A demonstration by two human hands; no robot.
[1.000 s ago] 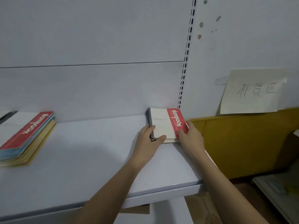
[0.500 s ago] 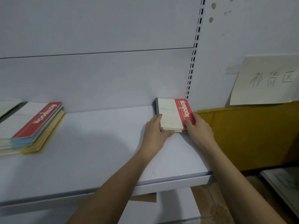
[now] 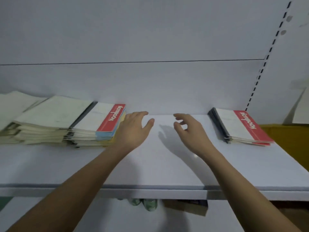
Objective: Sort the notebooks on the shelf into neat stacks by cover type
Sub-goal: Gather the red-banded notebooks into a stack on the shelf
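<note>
Both hands are empty, the left hand (image 3: pixel 133 129) spread flat, the right hand (image 3: pixel 189 128) loosely curled, reaching toward the tall mixed pile of paper notebooks (image 3: pixel 93 126) just left of them, likely to sort it, while the small neat red-and-white stack (image 3: pixel 240 128) sits to their right.

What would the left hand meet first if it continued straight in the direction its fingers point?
Probably the white back panel; the left hand points past the red-banded notebook stack beside it, though depth is unclear.

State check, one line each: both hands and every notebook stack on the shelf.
Left hand: open, empty, beside the mixed stack.
Right hand: fingers loosely curled, empty, above the shelf.
Right stack: squared, red-and-white cover on top, untouched.
Mixed stack: edges uneven, blue and yellow covers under a red-and-white one.
Pale stack: fanned, messy.
</note>
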